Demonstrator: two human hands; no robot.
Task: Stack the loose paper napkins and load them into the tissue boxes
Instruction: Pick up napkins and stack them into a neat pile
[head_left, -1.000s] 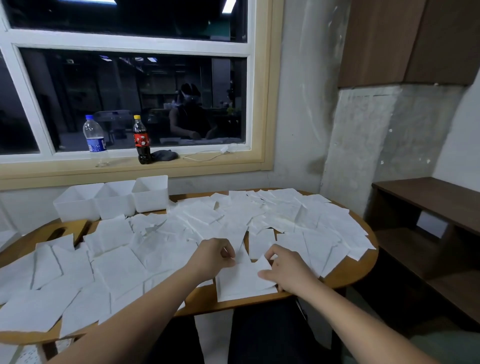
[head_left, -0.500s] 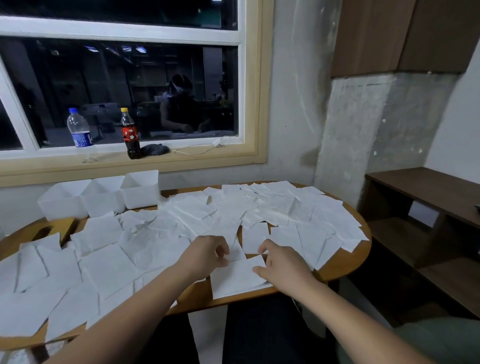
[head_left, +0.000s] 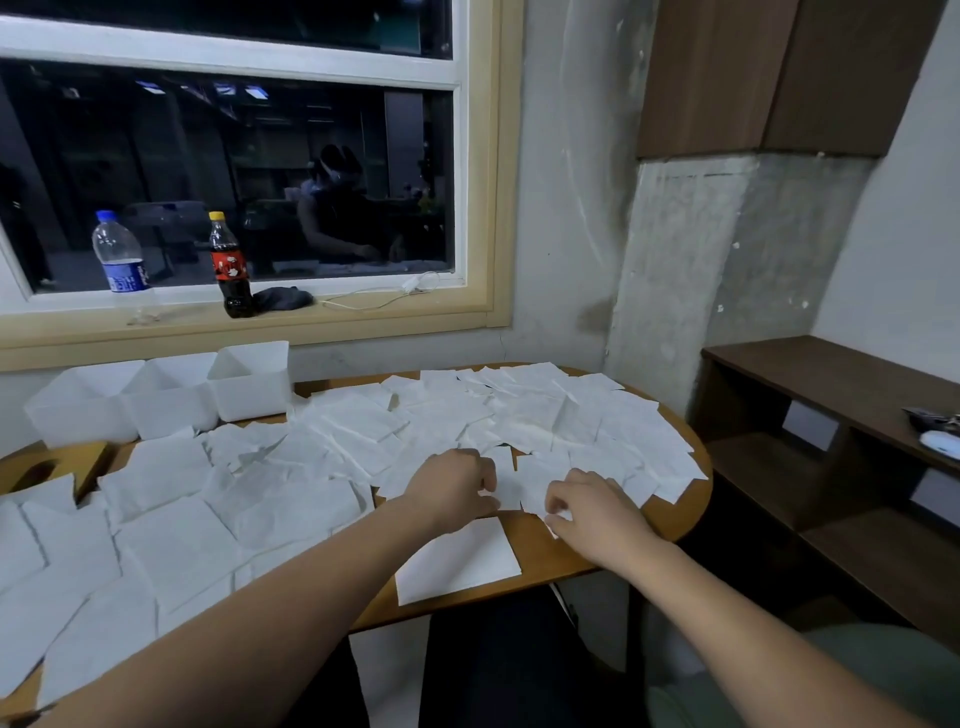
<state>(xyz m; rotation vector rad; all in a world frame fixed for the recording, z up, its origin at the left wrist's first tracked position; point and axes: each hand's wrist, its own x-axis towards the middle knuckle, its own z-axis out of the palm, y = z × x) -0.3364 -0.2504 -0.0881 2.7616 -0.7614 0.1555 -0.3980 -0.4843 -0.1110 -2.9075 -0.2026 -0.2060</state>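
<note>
Several loose white paper napkins (head_left: 358, 431) cover the oval wooden table (head_left: 545, 564). A small stack of napkins (head_left: 462, 564) lies at the table's front edge. My left hand (head_left: 449, 488) and my right hand (head_left: 592, 512) both reach past the stack, and each pinches the edge of one napkin (head_left: 511, 491) lying between them. Three white open tissue boxes (head_left: 171, 395) stand in a row at the far left of the table, under the window.
A wooden tissue box (head_left: 52, 467) sits at the table's left edge. A water bottle (head_left: 122, 262) and a cola bottle (head_left: 228, 265) stand on the window sill. A dark wooden shelf unit (head_left: 831, 415) stands to the right.
Both hands moved forward off the stack at the front edge and took hold of a loose napkin beyond it. The camera tilted down slightly.
</note>
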